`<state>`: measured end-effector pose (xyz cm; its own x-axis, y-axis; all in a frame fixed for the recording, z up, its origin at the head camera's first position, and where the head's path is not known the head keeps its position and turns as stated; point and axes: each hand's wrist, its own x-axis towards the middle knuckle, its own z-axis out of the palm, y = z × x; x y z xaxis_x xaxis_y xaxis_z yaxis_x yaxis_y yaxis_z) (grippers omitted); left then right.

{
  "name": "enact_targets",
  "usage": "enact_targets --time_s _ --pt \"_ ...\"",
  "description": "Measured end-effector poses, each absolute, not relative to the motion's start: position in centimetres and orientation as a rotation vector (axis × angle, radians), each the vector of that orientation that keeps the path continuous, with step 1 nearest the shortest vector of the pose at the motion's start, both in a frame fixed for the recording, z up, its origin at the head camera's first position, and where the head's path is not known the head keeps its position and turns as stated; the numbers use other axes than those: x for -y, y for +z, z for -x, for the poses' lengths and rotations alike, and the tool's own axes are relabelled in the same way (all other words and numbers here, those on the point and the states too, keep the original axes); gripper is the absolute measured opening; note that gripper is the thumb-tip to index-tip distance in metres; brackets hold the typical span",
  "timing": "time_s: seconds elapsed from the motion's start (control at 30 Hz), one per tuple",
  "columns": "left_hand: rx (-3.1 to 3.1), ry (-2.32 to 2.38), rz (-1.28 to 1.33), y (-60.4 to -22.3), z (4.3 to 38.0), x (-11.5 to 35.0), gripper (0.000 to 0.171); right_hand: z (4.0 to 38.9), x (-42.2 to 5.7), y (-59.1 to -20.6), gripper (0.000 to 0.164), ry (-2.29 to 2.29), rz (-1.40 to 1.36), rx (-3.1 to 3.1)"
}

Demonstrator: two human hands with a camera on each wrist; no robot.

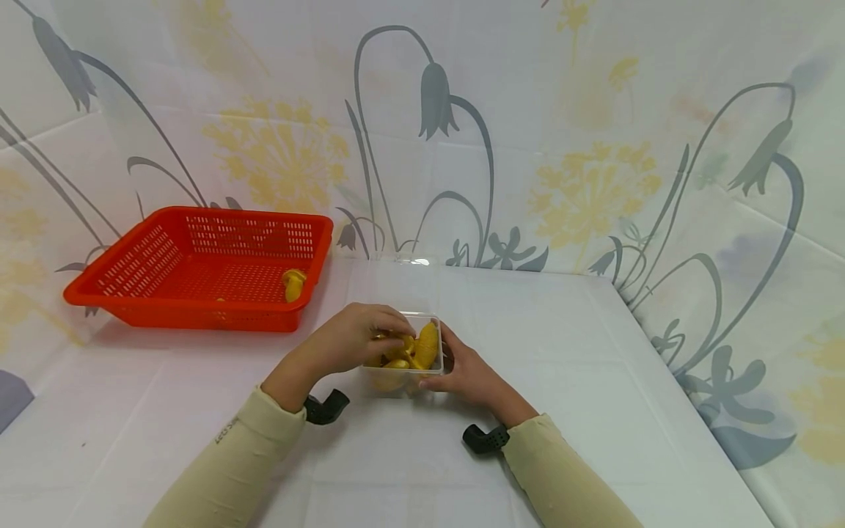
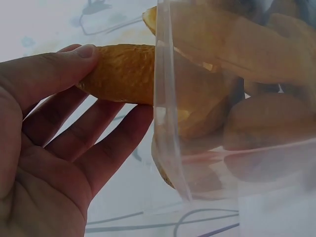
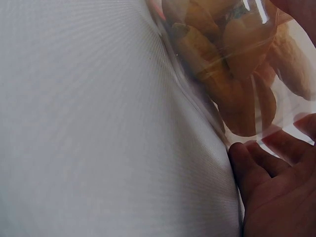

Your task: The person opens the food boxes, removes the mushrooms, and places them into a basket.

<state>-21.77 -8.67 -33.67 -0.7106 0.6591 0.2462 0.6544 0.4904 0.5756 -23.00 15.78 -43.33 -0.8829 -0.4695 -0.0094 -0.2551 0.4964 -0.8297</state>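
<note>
A clear plastic box [image 1: 389, 383] filled with several yellow mushrooms [image 1: 427, 346] stands on the table in the head view. My left hand [image 1: 350, 335] is over the box's left part. In the left wrist view, its thumb and fingers pinch a yellow mushroom [image 2: 118, 74], whose far end is inside the box rim. With thumb in front and fingers behind, my right hand [image 1: 470, 375] holds the box's right side. The right wrist view shows its fingertips [image 3: 239, 153] against the low part of the clear wall, with mushrooms [image 3: 247, 106] visible through it.
A red perforated basket [image 1: 205, 314] stands at the back left, with one yellow mushroom [image 1: 294, 284] at its right end and a small piece near its front wall. White cloth covers the table [image 1: 561, 352]. A floral curtain [image 1: 528, 147] rises behind. A grey object [image 1: 12, 400] shows at the left edge.
</note>
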Motion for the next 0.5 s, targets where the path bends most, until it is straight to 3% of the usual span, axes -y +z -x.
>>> enact_targets --time_s 0.5 --pt "-2.702 1.233 -1.111 -32.4 21.4 9.8 0.024 22.8 -15.8 -43.3 0.111 -1.309 0.556 -2.524"
